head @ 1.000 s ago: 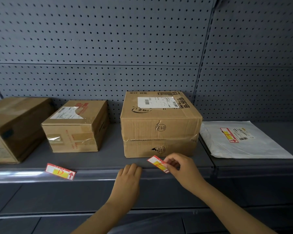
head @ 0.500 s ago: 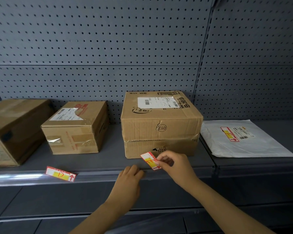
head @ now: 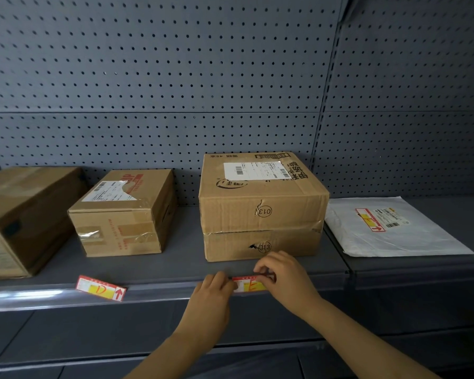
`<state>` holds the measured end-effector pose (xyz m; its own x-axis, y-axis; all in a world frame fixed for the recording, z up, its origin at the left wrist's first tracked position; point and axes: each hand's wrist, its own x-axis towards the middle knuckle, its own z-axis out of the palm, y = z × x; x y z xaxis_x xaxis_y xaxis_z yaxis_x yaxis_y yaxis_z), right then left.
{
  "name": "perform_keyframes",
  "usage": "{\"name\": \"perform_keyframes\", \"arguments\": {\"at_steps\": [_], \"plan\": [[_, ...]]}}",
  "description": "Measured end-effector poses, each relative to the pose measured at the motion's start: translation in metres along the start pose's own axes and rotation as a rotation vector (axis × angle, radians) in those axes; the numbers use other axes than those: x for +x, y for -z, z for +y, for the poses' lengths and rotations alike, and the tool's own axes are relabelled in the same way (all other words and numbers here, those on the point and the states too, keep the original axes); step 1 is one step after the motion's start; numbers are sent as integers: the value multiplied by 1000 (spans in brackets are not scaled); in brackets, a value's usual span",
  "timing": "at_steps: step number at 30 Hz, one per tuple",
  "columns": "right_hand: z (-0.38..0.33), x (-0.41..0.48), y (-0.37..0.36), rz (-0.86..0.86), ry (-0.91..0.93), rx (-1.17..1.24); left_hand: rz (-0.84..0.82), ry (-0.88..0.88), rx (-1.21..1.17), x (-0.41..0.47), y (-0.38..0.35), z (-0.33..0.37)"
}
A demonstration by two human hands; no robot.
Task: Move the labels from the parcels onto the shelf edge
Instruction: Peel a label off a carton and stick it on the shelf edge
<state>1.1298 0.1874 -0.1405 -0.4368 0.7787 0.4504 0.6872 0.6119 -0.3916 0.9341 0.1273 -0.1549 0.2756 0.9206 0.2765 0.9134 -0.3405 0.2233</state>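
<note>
The red-and-yellow rectangular paper label [head: 249, 284] has been brought down from mid-air, where it was held tilted half a second ago, and is now laid level against the grey metal shelf edge [head: 159, 292], directly below the stacked brown cardboard boxes [head: 262, 206]. So transport is judged done and seating is in progress.

Right hand [head: 285, 280]: fingers closed in a narrow pinch on the label's right end, thumb and forefinger over its top corner. Left hand [head: 210, 302]: fingers curled, fingertips touching the label's left end and the strip; nothing is carried by it, it is only used to steady and press.

Whether the label is already tucked into the strip or merely pressed on its face cannot be told; the lower margin is partly hidden by the fingers.

State of the rest:
- A second red-and-yellow label with a red arrow [head: 101, 288] is already seated on the shelf edge, further left, below the smaller taped brown cardboard box [head: 123, 214]. It sits slightly skewed.
- A similar red-and-yellow label [head: 370, 220] is seen lying on the white plastic mailer bag [head: 389, 228] at right, not yet moved.
- A large brown cardboard box [head: 22, 217] is at far left; no such label is visible on it.

Judgement: roughly two of three visible labels handled once this one is released. Next move calls for pressing flat along the length, then reaching right to the mailer. Risk: label being left crooked like the first.
</note>
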Motion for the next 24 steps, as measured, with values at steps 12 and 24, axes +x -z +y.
{"name": "perform_keyframes", "arguments": {"at_steps": [12,24], "plan": [[-1,5,8,-88,47,-39,-2,-58,10,2,2,1],[-7,13,9,-111,261,-163,30,-90,-39,0,7,-7]]}}
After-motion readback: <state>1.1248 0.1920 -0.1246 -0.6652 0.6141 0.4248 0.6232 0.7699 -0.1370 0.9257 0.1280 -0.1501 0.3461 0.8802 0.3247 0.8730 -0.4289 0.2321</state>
